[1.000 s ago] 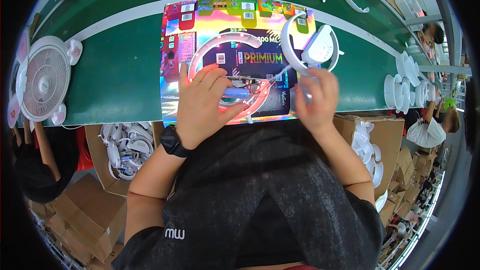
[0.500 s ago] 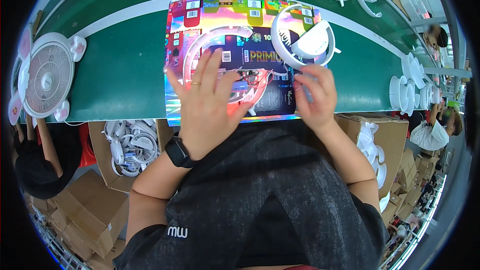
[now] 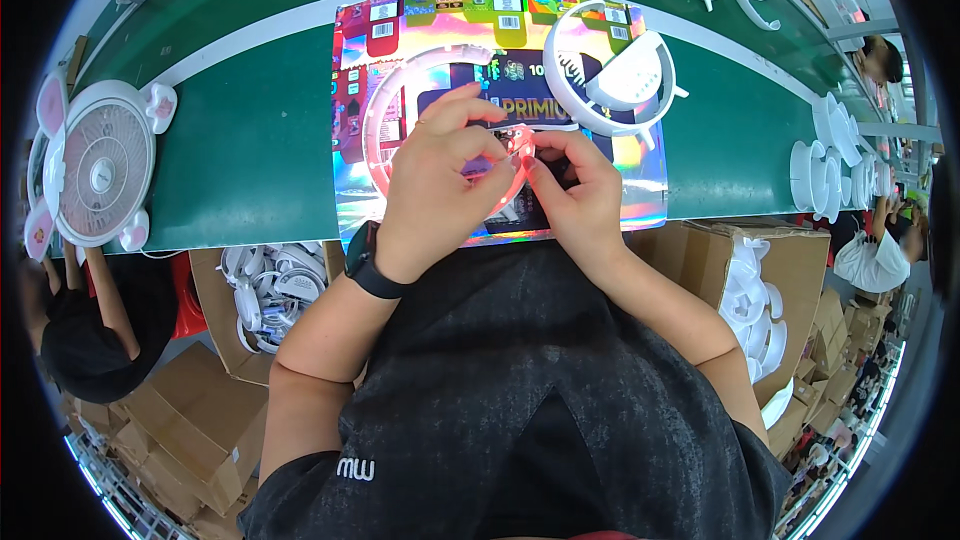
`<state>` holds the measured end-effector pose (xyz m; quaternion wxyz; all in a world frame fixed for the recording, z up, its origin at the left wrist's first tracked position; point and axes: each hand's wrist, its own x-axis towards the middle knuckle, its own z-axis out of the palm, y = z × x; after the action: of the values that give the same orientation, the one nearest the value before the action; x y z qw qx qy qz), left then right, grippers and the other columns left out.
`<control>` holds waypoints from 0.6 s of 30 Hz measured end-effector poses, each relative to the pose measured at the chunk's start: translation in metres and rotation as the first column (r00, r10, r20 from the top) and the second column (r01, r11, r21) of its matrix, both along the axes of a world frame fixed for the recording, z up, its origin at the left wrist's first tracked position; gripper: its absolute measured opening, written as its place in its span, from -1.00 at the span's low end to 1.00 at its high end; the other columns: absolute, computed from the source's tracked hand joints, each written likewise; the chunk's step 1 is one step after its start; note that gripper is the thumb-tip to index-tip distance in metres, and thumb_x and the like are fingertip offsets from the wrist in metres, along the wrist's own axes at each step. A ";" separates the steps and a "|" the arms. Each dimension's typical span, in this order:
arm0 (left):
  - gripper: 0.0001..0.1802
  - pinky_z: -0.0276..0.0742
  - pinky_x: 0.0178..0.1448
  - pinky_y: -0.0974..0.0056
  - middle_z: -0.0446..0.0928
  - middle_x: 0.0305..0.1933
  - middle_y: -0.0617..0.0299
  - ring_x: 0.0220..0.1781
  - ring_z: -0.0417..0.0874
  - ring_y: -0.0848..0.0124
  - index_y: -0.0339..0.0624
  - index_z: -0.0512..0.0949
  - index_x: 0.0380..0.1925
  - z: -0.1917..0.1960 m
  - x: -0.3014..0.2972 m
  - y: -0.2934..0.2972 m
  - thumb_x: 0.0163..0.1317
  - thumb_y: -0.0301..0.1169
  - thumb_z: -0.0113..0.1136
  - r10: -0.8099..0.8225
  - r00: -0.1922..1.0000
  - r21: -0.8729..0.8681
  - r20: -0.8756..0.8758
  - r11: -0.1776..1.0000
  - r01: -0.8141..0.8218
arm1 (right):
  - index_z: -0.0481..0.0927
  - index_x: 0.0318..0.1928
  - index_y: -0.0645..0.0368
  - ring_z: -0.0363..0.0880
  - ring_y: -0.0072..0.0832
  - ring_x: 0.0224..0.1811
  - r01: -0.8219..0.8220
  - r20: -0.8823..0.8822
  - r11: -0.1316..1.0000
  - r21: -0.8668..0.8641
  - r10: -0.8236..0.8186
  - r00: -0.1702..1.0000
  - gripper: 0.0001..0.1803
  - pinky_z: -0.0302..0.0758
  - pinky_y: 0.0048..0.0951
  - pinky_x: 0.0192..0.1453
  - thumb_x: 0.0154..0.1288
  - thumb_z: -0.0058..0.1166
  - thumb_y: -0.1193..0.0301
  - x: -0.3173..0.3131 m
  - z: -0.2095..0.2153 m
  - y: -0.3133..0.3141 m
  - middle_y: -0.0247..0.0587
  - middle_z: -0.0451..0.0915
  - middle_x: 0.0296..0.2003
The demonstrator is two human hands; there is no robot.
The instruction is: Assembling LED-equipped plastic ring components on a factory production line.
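Both hands — left hand (image 3: 440, 185), right hand (image 3: 575, 185) — pinching pink ring (image 3: 385, 155) atop iridescent flat carton (image 3: 640, 155).

Pretty cramped in the middle: both hands, left hand (image 3: 440, 185) and right hand (image 3: 575, 190), sit fingertip to fingertip over the glossy printed sheet (image 3: 640, 165), on the pink-lit ring (image 3: 385, 145), so nothing passes between them. Right behind the right hand a white fan housing (image 3: 615, 75) takes the sheet's far right corner, blocking a straight reach forward there. Left of the sheet the green belt (image 3: 250, 140) lies bare up to the white desk fan with pink ears (image 3: 95, 170) near the left end. To the right, another bare strip runs to a stack of white parts (image 3: 825, 175). The near edge is hemmed by open cardboard boxes (image 3: 265, 290) below.
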<state>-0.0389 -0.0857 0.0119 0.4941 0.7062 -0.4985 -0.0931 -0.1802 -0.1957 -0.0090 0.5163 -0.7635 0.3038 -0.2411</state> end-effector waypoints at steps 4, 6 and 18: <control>-0.81 0.53 -0.18 0.31 0.57 -0.03 0.12 -0.24 0.65 0.35 -0.31 0.64 -0.51 0.007 0.006 0.001 0.02 -0.39 0.40 0.010 0.934 0.085 -0.357 0.996 0.022 | 0.63 -0.16 0.25 0.61 -0.28 -0.22 0.023 0.069 0.992 -0.121 -0.015 0.998 -0.76 0.55 -0.37 -0.11 0.10 0.19 0.60 0.010 0.004 0.002 -0.13 0.63 -0.24; -0.80 0.54 -0.17 0.30 0.57 -0.02 0.11 -0.22 0.65 0.34 -0.32 0.63 -0.53 0.012 0.007 0.000 0.03 -0.38 0.39 0.031 0.920 0.122 -0.391 0.992 0.018 | 0.64 -0.19 0.26 0.62 -0.26 -0.24 0.037 0.106 0.993 -0.115 -0.024 0.994 -0.78 0.56 -0.37 -0.13 0.09 0.18 0.62 0.013 -0.002 0.004 -0.12 0.64 -0.25; -0.71 0.60 -0.19 0.12 0.64 -0.16 0.08 -0.18 0.68 0.10 -0.11 0.60 -0.14 0.020 0.007 -0.015 0.13 -0.29 0.24 -0.208 0.955 0.371 0.209 0.921 0.120 | 0.67 -0.30 0.25 0.68 -0.19 -0.24 0.049 0.150 0.991 -0.126 -0.030 0.988 -0.87 0.60 -0.34 -0.14 0.08 0.20 0.61 0.013 -0.012 -0.002 -0.08 0.69 -0.23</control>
<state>-0.0322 -0.1003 0.0321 0.2839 0.7450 -0.5883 -0.1352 -0.1673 -0.1977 -0.0209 0.4820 -0.7693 0.2634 -0.3263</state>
